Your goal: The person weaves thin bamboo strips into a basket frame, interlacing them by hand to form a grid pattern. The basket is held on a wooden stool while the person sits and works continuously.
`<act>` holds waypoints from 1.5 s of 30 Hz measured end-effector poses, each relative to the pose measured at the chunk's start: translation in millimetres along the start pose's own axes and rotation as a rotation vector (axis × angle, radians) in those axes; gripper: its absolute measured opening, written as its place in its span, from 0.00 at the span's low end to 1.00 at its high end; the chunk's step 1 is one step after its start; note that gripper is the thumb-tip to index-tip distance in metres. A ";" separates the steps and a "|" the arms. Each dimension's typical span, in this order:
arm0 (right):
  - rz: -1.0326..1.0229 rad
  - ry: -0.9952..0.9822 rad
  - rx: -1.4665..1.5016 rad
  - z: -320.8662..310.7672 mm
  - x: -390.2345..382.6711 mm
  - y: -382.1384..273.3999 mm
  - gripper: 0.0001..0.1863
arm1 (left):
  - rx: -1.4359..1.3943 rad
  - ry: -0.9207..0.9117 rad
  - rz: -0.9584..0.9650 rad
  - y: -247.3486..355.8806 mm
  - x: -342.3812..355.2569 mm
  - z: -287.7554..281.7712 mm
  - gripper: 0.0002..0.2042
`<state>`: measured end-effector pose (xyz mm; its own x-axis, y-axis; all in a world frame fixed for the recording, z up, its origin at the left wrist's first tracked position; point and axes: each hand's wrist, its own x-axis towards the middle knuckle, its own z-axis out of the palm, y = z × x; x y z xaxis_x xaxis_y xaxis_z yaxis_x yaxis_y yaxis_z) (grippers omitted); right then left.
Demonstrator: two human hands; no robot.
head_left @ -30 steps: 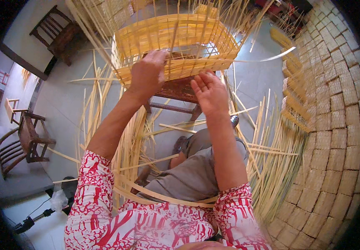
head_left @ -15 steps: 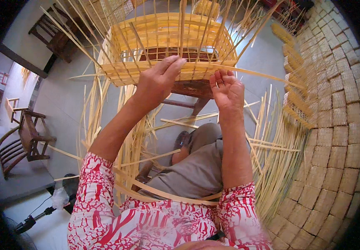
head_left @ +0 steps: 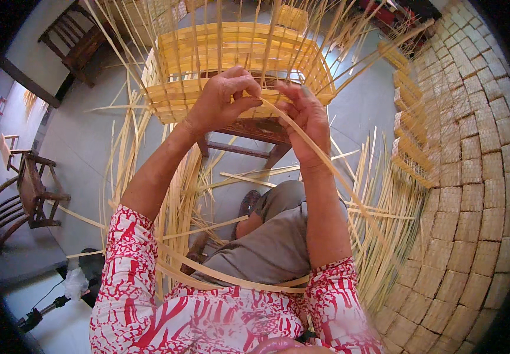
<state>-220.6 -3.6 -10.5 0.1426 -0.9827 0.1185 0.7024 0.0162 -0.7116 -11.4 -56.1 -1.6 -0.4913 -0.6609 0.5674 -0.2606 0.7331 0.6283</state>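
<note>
A half-woven yellow bamboo basket [head_left: 169, 97] with tall upright stakes stands in front of me. My left hand [head_left: 225, 100] is at its near wall, thumb and forefinger pinching a flat bamboo strip [head_left: 324, 158]. From that pinch the strip slants down past my right palm and over the right forearm, its far end loose. My right hand [head_left: 305, 118] is beside the left, at the near wall's right part. Its fingers curl toward the stakes; whether they grip a stake is hidden.
The basket rests on a dark wooden stool [head_left: 246, 130]. Loose bamboo strips [head_left: 175, 194] lie left and right of my legs. Finished-looking woven baskets [head_left: 411, 156] line the right side, beside a wall of stacked woven blocks [head_left: 476, 177]. Wooden chairs [head_left: 31, 189] stand at the left.
The strip's loose end has swung from pointing right to slanting down across my right arm. My right hand has moved up and left to the stakes; the left now pinches the strip.
</note>
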 end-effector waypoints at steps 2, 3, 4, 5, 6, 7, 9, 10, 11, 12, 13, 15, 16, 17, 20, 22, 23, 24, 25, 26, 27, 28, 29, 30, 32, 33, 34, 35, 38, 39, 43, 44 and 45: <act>-0.118 0.062 -0.386 26.7 1.2 -1.5 0.22 | -0.051 -0.045 -0.043 3.3 7.3 0.2 0.06; -0.183 0.031 -0.479 26.1 5.5 2.2 0.25 | -0.047 -0.061 -0.036 3.8 9.8 0.5 0.06; -0.247 0.000 -0.571 25.6 8.1 2.5 0.28 | -0.042 -0.076 -0.028 3.5 11.3 -0.3 0.05; -0.263 -0.016 -0.600 25.9 8.8 1.9 0.27 | -0.037 -0.086 -0.026 2.0 10.9 -0.6 0.05; -0.278 -0.033 -0.628 26.4 8.8 0.9 0.27 | -0.052 -0.070 -0.003 0.8 11.0 0.5 0.05; -0.293 -0.049 -0.655 27.0 8.4 -0.8 0.26 | -0.067 -0.053 0.019 -0.7 10.9 1.9 0.05; -0.342 -0.046 -0.795 29.3 4.8 -6.1 0.16 | -0.085 -0.032 0.048 0.2 13.1 3.6 0.05; -0.411 -0.039 -0.903 30.2 3.3 -7.6 0.13 | -0.087 -0.026 0.056 1.3 15.2 3.9 0.05; -0.481 -0.030 -1.007 29.8 1.7 -7.0 0.11 | -0.087 -0.026 0.061 1.9 15.4 4.5 0.05; -0.538 0.029 -1.007 22.3 4.9 -1.4 0.10 | -0.094 -0.026 0.065 0.4 15.8 6.0 0.05; -0.489 0.119 -0.909 19.4 2.5 -1.1 0.09 | -0.100 -0.026 0.068 -2.3 16.6 8.0 0.05; -0.391 0.297 -0.695 31.4 -3.2 -1.4 0.09 | -0.098 -0.027 0.047 -3.0 15.2 7.1 0.06; -0.353 0.336 -0.453 30.7 -3.1 0.7 0.08 | -0.094 -0.024 0.025 -1.2 14.5 7.3 0.07; -0.310 0.320 -0.295 27.5 -3.9 -0.1 0.07 | -0.095 -0.020 0.008 1.2 15.9 8.2 0.07; -0.184 0.369 0.159 13.9 -6.7 -0.3 0.08 | -0.138 0.061 -0.222 5.6 21.7 12.6 0.05; -0.175 0.375 0.199 14.2 -7.4 4.7 0.08 | -0.053 0.162 -0.221 11.0 28.0 20.3 0.04; -0.170 0.380 0.221 16.5 -7.3 7.4 0.09 | -0.010 0.211 -0.220 12.0 30.3 24.3 0.03; -0.155 0.377 0.229 19.5 -9.2 9.3 0.09 | 0.064 0.227 -0.176 9.8 31.1 28.5 0.02; -0.178 0.355 0.171 23.5 -11.1 10.1 0.08 | 0.137 0.244 -0.131 5.5 31.1 33.9 0.02; -0.200 0.335 0.116 30.8 -13.6 9.5 0.07 | 0.211 0.257 -0.087 3.4 30.2 37.8 0.03; -0.222 0.315 0.060 34.6 -15.0 10.5 0.06 | 0.237 0.256 -0.058 1.7 28.1 40.2 0.05; -0.227 0.297 -0.028 33.6 -13.8 13.5 0.09 | 0.264 0.255 -0.028 0.9 25.1 41.8 0.07; -0.253 0.292 -0.179 38.1 -15.4 13.2 0.10 | 0.291 0.253 0.005 2.4 23.8 42.4 0.09; -0.277 0.286 -0.329 46.3 -18.3 10.6 0.12 | 0.263 0.268 0.000 5.2 20.8 42.9 0.11; -0.257 0.265 -0.441 46.3 -21.4 7.2 0.15 | 0.201 0.299 -0.005 15.1 13.2 45.0 0.16; -0.190 0.336 -0.314 38.9 -21.5 5.0 0.16 | 0.119 0.328 -0.058 18.8 8.9 46.6 0.18; -0.123 0.404 -0.185 27.6 -21.1 3.3 0.16 | 0.036 0.355 -0.112 21.7 3.7 47.3 0.19; -0.059 0.462 -0.057 16.7 -19.1 -2.3 0.17 | -0.044 0.386 -0.163 25.2 4.3 45.3 0.21; 0.011 0.649 0.328 -50.9 -12.3 -12.2 0.19 | 0.238 0.255 0.208 26.0 9.2 45.3 0.19; 0.014 0.674 0.422 -59.9 -9.5 -19.6 0.19 | 0.329 0.221 0.329 28.8 11.3 46.6 0.18; -0.096 0.766 0.446 -74.6 12.4 -45.7 0.20 | 0.570 0.072 0.136 37.1 49.7 73.9 0.14; -0.126 0.765 0.460 -75.3 12.9 -48.2 0.18 | 0.579 0.036 0.130 33.7 54.6 76.6 0.14; -0.156 0.764 0.474 -75.7 13.8 -50.0 0.15 | 0.599 0.011 0.120 32.8 55.6 78.9 0.13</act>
<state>-306.6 -31.9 -25.7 -0.3598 -0.8321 -0.4220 0.9121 -0.2186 -0.3468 -112.9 -56.1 8.6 -0.5383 -0.5669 0.6236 -0.6276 0.7635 0.1523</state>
